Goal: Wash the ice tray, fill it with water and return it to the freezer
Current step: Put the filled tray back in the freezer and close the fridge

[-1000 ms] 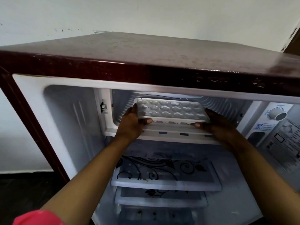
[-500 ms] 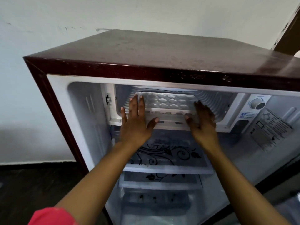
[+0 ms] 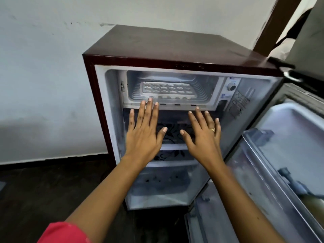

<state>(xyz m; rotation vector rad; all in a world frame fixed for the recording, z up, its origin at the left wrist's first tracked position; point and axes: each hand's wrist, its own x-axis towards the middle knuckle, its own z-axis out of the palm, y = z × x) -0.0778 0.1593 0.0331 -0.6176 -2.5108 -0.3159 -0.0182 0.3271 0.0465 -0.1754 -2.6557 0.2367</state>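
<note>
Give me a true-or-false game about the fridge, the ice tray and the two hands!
1. The ice tray lies inside the freezer compartment. True.
2. The left hand holds the ice tray. False: its fingers are straight and it holds nothing.
3. The fridge door is closed. False: it stands open on the right.
4. The right hand wears a ring. True.

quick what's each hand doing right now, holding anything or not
Left hand: open, fingers straight, holding nothing.
Right hand: open, fingers spread, holding nothing.
</note>
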